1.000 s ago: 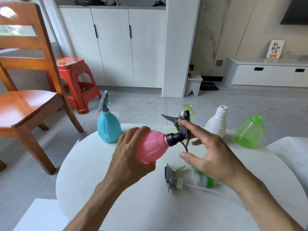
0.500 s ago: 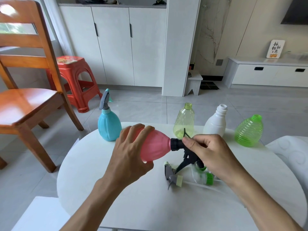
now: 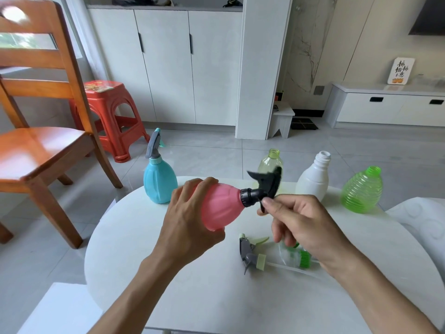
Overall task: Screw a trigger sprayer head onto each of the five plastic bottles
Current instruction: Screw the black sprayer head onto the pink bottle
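Fingers of the left hand (image 3: 190, 227) wrap the pink bottle (image 3: 220, 207), held sideways at frame centre above the white surface (image 3: 149, 261). The right hand (image 3: 298, 220) pinches the black sprayer head (image 3: 263, 186) seated on its neck. Behind stand a blue bottle (image 3: 159, 182) with sprayer, and three uncapped bottles toward the right.

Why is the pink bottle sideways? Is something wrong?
Nothing's wrong. The left hand holds the pink bottle sideways while the right hand twists on its black sprayer head. Nothing spilled or broken.
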`<action>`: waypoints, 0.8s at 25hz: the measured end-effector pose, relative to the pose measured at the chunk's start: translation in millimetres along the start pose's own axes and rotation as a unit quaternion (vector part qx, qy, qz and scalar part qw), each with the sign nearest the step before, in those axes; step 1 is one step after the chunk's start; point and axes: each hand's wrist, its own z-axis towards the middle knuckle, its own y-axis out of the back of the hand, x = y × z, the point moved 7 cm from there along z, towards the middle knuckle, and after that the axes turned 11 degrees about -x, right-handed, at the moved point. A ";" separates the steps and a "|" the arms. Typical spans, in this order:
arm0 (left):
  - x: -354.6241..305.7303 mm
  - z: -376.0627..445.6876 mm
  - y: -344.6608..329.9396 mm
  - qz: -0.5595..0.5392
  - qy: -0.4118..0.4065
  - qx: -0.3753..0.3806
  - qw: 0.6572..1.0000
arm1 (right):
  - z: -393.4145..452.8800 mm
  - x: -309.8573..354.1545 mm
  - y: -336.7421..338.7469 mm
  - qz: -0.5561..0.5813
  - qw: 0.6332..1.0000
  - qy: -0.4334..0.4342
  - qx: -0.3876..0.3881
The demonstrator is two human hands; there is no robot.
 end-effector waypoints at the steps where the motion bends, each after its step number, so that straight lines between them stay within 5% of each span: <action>1: -2.7 -1.8 -2.1 0.005 -0.011 0.006 1.000 | -1.1 1.9 0.4 -0.025 0.999 0.019 -0.030; 6: -2.7 -5.9 -8.4 0.016 -0.003 0.020 1.000 | -6.1 24.2 28.2 -0.214 0.933 0.198 -0.210; 8: -2.5 -5.1 -8.5 0.007 -0.001 0.019 1.000 | -3.9 30.6 33.6 -0.225 0.928 0.228 -0.192; 11: -4.8 -6.1 -10.0 0.006 -0.009 0.024 1.000 | 1.6 18.9 23.9 -0.214 0.952 0.194 -0.103; 20: -10.0 -11.3 -9.5 0.020 -0.015 -0.007 1.000 | 5.1 7.8 24.2 -0.098 0.985 0.090 -0.107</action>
